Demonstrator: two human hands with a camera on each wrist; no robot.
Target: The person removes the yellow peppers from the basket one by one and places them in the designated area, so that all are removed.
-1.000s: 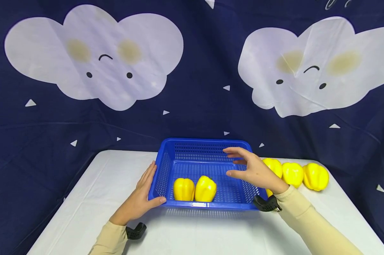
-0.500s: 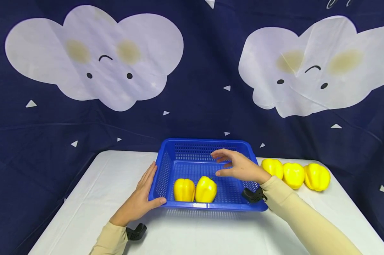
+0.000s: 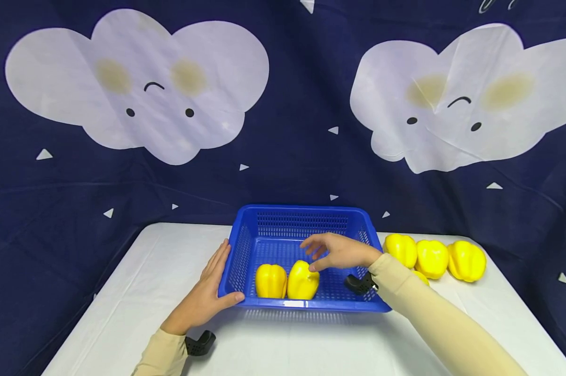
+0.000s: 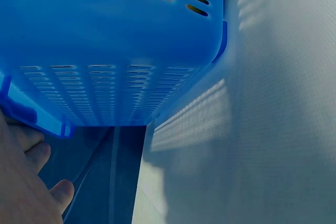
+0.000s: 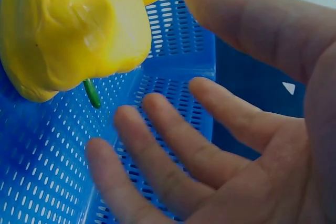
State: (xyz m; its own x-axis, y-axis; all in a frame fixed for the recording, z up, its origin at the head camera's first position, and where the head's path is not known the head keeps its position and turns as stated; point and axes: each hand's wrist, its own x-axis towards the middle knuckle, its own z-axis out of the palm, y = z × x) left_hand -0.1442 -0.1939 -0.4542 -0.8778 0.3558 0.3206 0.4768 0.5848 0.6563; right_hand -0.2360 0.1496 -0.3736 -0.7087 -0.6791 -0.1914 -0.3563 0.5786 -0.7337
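Inside the blue plastic basket [image 3: 252, 303] two yellow bell peppers lie side by side against the front wall. My right hand [image 3: 341, 251] is over the basket, its fingers spread and bent slightly, with nothing held. Its thumb is beside the right-hand pepper [image 3: 302, 281]; in the right wrist view that pepper [image 5: 79, 30] and its green stem lie apart from the fingers. The other pepper [image 3: 270, 281] is farther left. At the basket's left front corner my left hand [image 3: 206, 290] rests with fairly straight fingers along the left side and the thumb on the front rim.
Several more yellow bell peppers [image 3: 432, 259] lie on the white-covered table [image 3: 283, 342] right of the basket, one partly hidden by the right sleeve. Behind the table hangs a dark blue cloth [image 3: 306, 172] printed with clouds.
My right hand has moved left and down from the basket's right side towards the right-hand pepper. The left hand, basket and peppers stay in place.
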